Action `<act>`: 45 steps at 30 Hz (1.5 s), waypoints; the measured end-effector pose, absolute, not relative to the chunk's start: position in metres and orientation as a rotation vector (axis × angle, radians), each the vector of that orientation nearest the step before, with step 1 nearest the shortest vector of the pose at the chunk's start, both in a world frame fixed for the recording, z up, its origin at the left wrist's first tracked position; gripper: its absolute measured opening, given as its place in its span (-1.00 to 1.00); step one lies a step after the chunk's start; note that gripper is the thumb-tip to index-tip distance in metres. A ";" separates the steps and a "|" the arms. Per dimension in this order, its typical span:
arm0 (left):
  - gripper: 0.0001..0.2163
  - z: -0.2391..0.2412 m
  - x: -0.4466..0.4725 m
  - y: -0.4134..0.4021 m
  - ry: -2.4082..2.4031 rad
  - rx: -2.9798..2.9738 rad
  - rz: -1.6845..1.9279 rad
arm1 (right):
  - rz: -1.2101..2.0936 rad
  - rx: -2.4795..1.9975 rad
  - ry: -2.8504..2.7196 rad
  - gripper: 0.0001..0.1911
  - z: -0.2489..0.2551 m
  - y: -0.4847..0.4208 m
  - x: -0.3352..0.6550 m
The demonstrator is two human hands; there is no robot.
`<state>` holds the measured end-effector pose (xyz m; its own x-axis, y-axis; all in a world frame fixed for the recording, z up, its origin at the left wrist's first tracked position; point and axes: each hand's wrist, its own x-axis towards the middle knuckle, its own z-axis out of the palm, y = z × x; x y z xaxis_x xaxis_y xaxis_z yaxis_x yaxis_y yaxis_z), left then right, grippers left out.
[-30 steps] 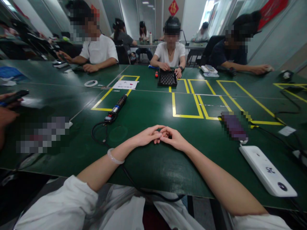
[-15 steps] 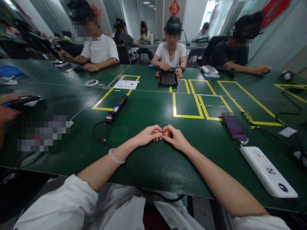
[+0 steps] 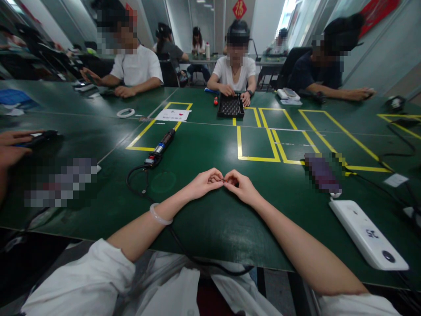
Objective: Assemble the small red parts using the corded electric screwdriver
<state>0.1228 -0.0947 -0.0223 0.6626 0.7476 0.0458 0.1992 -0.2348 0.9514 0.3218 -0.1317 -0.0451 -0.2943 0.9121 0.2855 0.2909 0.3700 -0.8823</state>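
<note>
Above the green table (image 3: 210,228), my left hand (image 3: 208,182) and my right hand (image 3: 239,185) meet at their fingertips. Both are closed in a pinch, thumbs against the fingers. A tiny dark speck shows where the fingertips touch, too small to name. A pale bangle (image 3: 160,214) circles my left wrist. Left of my hands lies a pen-like electric screwdriver (image 3: 160,148) with a black cable, tip pointing away from me.
Yellow tape (image 3: 258,159) marks rectangles on the table. To the right are a white power bank (image 3: 368,235) and a blurred phone (image 3: 322,173). Across from me a person's hands are at a black tray (image 3: 230,106). A paper sheet (image 3: 173,115) lies ahead left. Another person's hand (image 3: 15,145) is at the left edge.
My fingers have shifted slightly and lifted a little. An orange bit visible at my right fingertips before is now out of sight. The screwdriver has stayed in place.
</note>
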 end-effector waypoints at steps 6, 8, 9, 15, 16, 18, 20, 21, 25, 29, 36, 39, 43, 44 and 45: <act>-0.76 -0.021 0.122 -0.094 0.779 1.806 0.617 | 0.888 -1.048 -1.782 -0.83 -0.045 -0.131 0.322; -0.76 -0.021 0.122 -0.094 0.777 1.822 0.619 | 0.844 -1.071 -1.819 -0.86 -0.044 -0.131 0.322; -0.76 -0.020 0.122 -0.094 0.775 1.831 0.619 | 0.819 -1.079 -1.840 -0.88 -0.043 -0.131 0.322; -0.78 -0.019 0.122 -0.094 0.785 1.879 0.617 | 0.704 -1.091 -1.928 -0.88 -0.041 -0.133 0.323; -0.78 -0.019 0.121 -0.093 0.781 1.882 0.618 | 0.690 -1.092 -1.938 -0.88 -0.041 -0.133 0.323; -0.78 -0.019 0.121 -0.093 0.768 1.882 0.621 | 0.672 -1.095 -1.951 -0.88 -0.040 -0.133 0.323; -0.77 -0.019 0.120 -0.093 0.762 1.893 0.612 | 0.665 -1.100 -1.959 -0.88 -0.040 -0.133 0.323; -0.77 -0.018 0.120 -0.093 0.765 1.909 0.604 | 0.665 -1.104 -1.961 -0.88 -0.039 -0.134 0.324; -0.75 -0.012 0.113 -0.086 0.835 2.042 0.612 | 0.671 -1.122 -1.950 -0.89 -0.039 -0.134 0.325; -0.75 -0.001 0.085 -0.063 1.163 2.286 0.737 | 0.678 -1.129 -1.928 -0.90 -0.039 -0.133 0.325; -0.43 -0.004 -0.012 -0.014 2.237 2.269 0.547 | 0.715 -1.137 -1.917 -0.91 -0.039 -0.133 0.324; -0.38 -0.010 -0.042 -0.004 2.388 2.070 0.252 | 0.714 -1.135 -1.920 -0.91 -0.039 -0.133 0.324; -0.43 -0.013 -0.055 0.002 2.299 2.035 0.138 | 0.725 -1.123 -1.908 -0.92 -0.039 -0.133 0.323; -0.43 -0.013 -0.054 0.002 2.285 2.063 0.144 | 0.733 -1.121 -1.902 -0.92 -0.040 -0.133 0.323; -0.44 -0.013 -0.052 0.001 2.280 2.088 0.144 | 0.739 -1.121 -1.897 -0.92 -0.040 -0.133 0.323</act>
<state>-0.0522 0.0015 -0.0126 -0.0892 0.9956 0.0287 0.9913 0.0860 0.0996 0.3229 -0.1331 -0.0399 -0.2924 0.8948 0.3376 0.4311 0.4384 -0.7887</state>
